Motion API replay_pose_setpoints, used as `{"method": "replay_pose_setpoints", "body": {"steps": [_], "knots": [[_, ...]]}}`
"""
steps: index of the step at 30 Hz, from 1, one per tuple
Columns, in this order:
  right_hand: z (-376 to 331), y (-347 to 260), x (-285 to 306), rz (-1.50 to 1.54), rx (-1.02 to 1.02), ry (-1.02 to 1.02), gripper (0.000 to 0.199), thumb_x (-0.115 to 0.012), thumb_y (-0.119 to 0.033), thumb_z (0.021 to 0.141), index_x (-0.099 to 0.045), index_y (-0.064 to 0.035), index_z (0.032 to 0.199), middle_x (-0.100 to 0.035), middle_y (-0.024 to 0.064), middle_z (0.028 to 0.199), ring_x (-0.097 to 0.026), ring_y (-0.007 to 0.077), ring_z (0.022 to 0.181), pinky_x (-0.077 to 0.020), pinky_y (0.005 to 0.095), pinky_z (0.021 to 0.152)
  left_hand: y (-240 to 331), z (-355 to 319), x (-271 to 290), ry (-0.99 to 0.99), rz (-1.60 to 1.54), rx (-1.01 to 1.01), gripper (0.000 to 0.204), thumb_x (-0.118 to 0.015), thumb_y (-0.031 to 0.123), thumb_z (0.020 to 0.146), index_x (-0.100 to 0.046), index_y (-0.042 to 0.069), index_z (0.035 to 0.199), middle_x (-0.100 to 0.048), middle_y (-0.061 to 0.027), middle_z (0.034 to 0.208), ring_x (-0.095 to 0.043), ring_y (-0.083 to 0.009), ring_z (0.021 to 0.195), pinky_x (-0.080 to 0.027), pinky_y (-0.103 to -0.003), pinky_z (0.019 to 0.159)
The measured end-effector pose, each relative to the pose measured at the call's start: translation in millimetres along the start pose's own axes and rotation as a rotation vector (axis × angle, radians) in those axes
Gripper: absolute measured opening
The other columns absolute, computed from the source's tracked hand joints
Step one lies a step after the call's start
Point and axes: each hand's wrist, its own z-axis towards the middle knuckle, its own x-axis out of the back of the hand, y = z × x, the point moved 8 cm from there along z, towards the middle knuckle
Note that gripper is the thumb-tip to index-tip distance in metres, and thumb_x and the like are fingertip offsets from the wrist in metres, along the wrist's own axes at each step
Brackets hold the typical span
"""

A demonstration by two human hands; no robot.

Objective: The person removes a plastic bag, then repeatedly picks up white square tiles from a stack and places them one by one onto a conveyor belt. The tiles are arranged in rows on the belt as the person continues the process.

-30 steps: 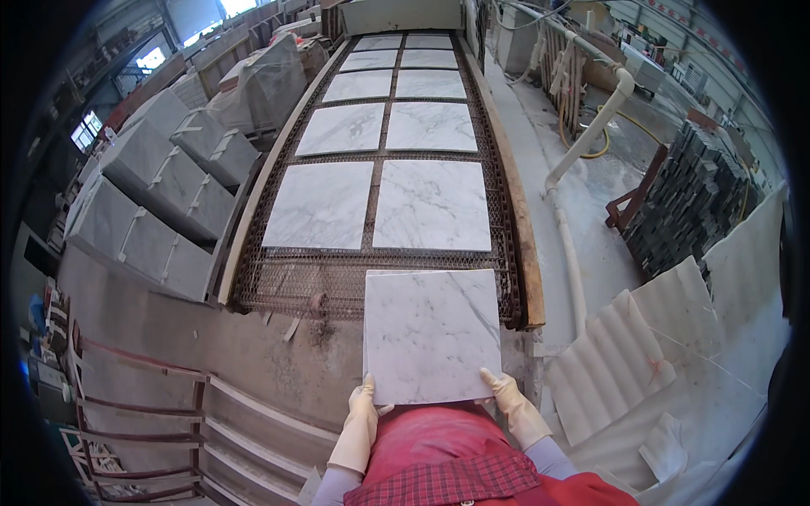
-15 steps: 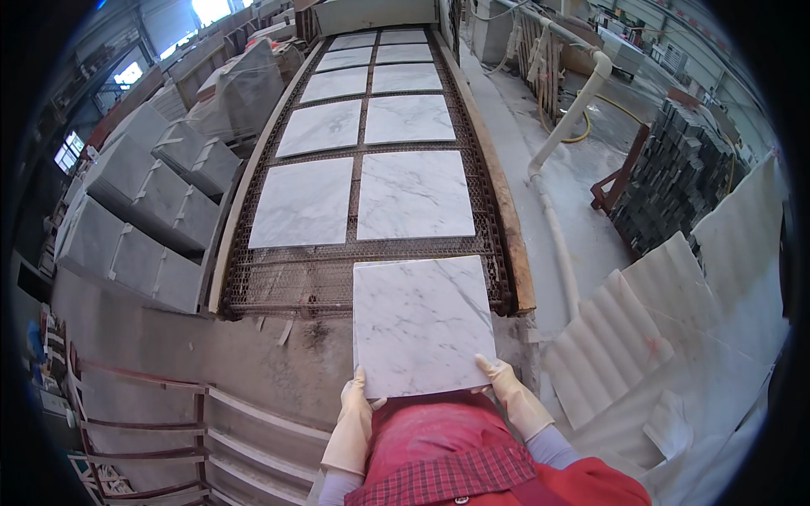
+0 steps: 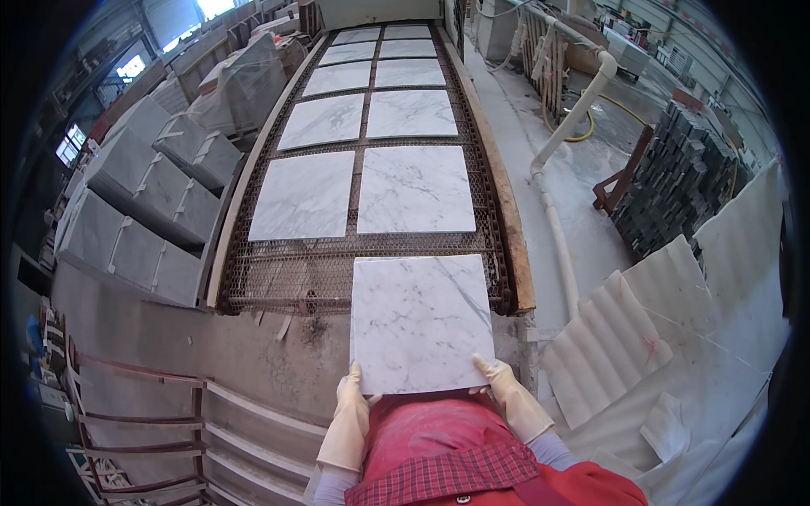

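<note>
my l hand (image 3: 351, 406) & r hand (image 3: 506, 390), both gloved, are clamped on the near corners of a white marble tile (image 3: 420, 325), thumbs on top, fingers mostly hidden below so can't tell how far they curl. it's right in front of me, far edge overlapping the near edge of the mesh conveyor (image 3: 278, 268) in view, toward its r corner; can't tell if they touch. similar tiles (image 3: 417, 191) lie in 2 rows btwn the conveyor's side rails (image 3: 517, 268), front pair set back from the near edge.
</note>
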Motion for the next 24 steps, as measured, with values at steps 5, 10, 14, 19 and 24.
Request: {"method": "replay_pose_setpoints", "body": {"steps": [5, 10, 14, 19, 24], "knots": [[-1, -7, 0, -0.007, -0.010, 0.004, 0.049, -0.063, -0.050, 0.087, -0.064, -0.0029, 0.101, -0.070, 0.0092, 0.081, -0.064, 0.0192, 0.053, -0.0432, 0.0267, 0.043, -7, 6, -2, -0.038, -0.027, 0.027, 0.050, -0.062, 0.051, 0.087, -0.050, 0.011, 0.114, -0.062, -0.0044, 0.110, -0.061, -0.0245, 0.097, -0.056, -0.042, 0.059], [-9, -20, 3, -0.147, -0.094, 0.006, 0.056, -0.064, -0.056, 0.083, -0.064, -0.0032, 0.100, -0.069, 0.0099, 0.076, -0.064, 0.0194, 0.055, -0.0461, 0.0256, 0.047, -5, 7, -3, -0.033, -0.021, 0.012, 0.049, -0.061, 0.051, 0.088, -0.050, 0.010, 0.113, -0.062, -0.0054, 0.111, -0.062, -0.0242, 0.096, -0.057, -0.041, 0.058], [-18, -39, 9, -0.419, -0.146, -0.002, 0.063, -0.062, -0.063, 0.082, -0.065, -0.0023, 0.097, -0.067, 0.0091, 0.073, -0.063, 0.0184, 0.053, -0.0471, 0.0263, 0.047, -4, 8, -4, -0.048, -0.029, -0.005, 0.048, -0.061, 0.051, 0.088, -0.050, 0.010, 0.112, -0.062, -0.0061, 0.110, -0.062, -0.0239, 0.094, -0.058, -0.038, 0.056], [-18, -45, 11, -0.454, -0.129, 0.025, 0.060, -0.062, -0.060, 0.083, -0.064, -0.0017, 0.096, -0.066, 0.0093, 0.070, -0.060, 0.0164, 0.050, -0.0451, 0.0260, 0.045, 1, 4, -9, -0.093, -0.043, 0.016, 0.044, -0.057, 0.048, 0.091, -0.051, 0.011, 0.116, -0.062, -0.0066, 0.112, -0.063, -0.0240, 0.094, -0.058, -0.036, 0.057], [-14, -34, 19, -0.351, -0.022, 0.133, 0.050, -0.062, -0.048, 0.088, -0.063, -0.0001, 0.099, -0.066, 0.0091, 0.075, -0.058, 0.0148, 0.044, -0.0384, 0.0227, 0.037, 11, -17, -15, -0.240, -0.167, 0.017, 0.046, -0.055, 0.046, 0.093, -0.051, 0.013, 0.125, -0.062, -0.0067, 0.116, -0.064, -0.0250, 0.095, -0.055, -0.043, 0.069]]}}
